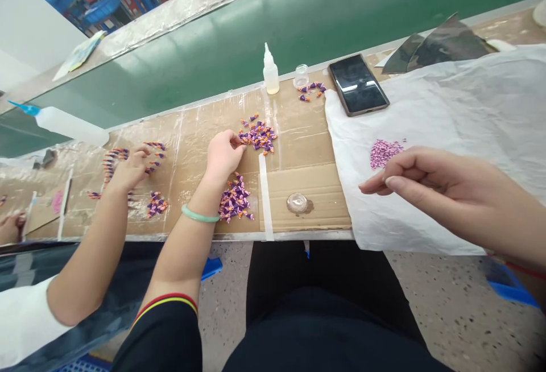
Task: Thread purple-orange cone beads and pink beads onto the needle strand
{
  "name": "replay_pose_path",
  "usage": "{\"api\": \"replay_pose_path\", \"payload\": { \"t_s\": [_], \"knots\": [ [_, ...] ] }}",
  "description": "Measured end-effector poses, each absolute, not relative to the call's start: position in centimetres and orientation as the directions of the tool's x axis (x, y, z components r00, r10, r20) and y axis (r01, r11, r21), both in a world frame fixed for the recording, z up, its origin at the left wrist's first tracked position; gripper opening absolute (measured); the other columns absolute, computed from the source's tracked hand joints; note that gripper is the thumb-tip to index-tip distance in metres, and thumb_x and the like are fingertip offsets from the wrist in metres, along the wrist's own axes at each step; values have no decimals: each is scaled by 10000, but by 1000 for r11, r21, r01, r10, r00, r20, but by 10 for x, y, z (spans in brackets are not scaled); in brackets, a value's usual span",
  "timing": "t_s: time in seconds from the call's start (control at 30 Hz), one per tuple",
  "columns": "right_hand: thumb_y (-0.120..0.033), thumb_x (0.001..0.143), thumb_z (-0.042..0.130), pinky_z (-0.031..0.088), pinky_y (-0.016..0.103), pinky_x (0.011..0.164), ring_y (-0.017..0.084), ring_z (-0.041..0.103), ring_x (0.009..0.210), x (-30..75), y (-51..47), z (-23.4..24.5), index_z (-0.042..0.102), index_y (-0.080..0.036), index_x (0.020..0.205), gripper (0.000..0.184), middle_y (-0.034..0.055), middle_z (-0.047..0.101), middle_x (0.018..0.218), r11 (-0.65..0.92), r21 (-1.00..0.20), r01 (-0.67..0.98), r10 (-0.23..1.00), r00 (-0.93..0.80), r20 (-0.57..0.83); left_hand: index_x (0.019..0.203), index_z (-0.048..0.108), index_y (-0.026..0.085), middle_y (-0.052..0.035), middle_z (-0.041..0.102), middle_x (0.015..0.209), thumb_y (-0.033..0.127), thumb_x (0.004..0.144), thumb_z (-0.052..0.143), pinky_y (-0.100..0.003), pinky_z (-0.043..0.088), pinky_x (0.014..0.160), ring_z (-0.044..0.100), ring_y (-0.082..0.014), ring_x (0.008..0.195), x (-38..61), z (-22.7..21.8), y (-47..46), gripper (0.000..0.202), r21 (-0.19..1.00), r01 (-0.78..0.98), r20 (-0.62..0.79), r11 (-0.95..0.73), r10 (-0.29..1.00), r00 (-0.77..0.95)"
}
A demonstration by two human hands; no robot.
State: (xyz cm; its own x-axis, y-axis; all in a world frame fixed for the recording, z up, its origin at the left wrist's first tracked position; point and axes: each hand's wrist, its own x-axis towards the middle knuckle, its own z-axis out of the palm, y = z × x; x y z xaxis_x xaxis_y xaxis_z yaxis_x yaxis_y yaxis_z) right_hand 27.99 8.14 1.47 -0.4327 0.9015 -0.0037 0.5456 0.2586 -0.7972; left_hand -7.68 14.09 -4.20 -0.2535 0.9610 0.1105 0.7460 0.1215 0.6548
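At left, have a co-worker's hand (131, 168) over rows of purple-and-orange pieces (108, 162). Reach with the left hand (224, 155), drawn into a pinch, to the edge of a far pile (261, 136) of these; can't tell if gripping one. Have a near pile (236, 200) just right of the wrist (211, 190). Hold the right hand (443, 193), loosely bent, over a white cloth (490, 104) at right, just nearer than a heap of pink bits (381, 155); can't tell if holding anything.

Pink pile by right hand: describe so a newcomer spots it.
Find the white sheet on the picture's right. On it, just beyond the right hand, lies the pink pile. Its pieces are far tinier than the purple-and-orange ones on the brown surface.
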Motion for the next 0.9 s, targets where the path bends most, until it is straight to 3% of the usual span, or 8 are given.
{"api": "replay_pose_path", "payload": {
  "t_s": [0.27, 0.43, 0.57, 0.9],
  "knots": [
    [-608, 898, 558, 523, 410, 764, 282, 728, 919, 297, 80, 6, 621, -210, 856, 405, 95, 757, 935, 178, -819, 546, 937, -349, -30, 716, 607, 224, -29, 697, 795, 234, 699, 764, -439, 485, 918, 621, -269, 985, -78, -33, 130, 159, 742, 661, 73, 109, 968, -241],
    [-646, 890, 544, 514, 422, 754, 293, 728, 902, 298, 78, 6, 638, -222, 846, 436, 80, 763, 927, 166, -814, 557, 950, -313, -20, 791, 610, 268, 14, 659, 756, 321, 644, 825, -366, 551, 751, 631, -212, 849, -118, 21, 101, 266, 817, 562, 8, 130, 972, -236],
    [-631, 880, 554, 519, 432, 721, 297, 735, 862, 298, 77, 3, 658, -246, 834, 402, 48, 769, 899, 206, -820, 534, 950, -311, 36, 761, 591, 258, 14, 596, 693, 357, 666, 813, -283, 522, 594, 631, -168, 725, -145, 55, 83, 261, 862, 478, -41, 167, 964, -263],
    [-533, 915, 584, 533, 425, 719, 276, 735, 847, 305, 72, 7, 651, -228, 844, 320, 70, 762, 900, 230, -846, 482, 957, -269, 107, 813, 570, 185, 24, 609, 710, 322, 725, 761, -193, 415, 461, 580, -93, 537, -72, -13, 112, 251, 908, 263, -273, 326, 937, -218]
  ]
}}
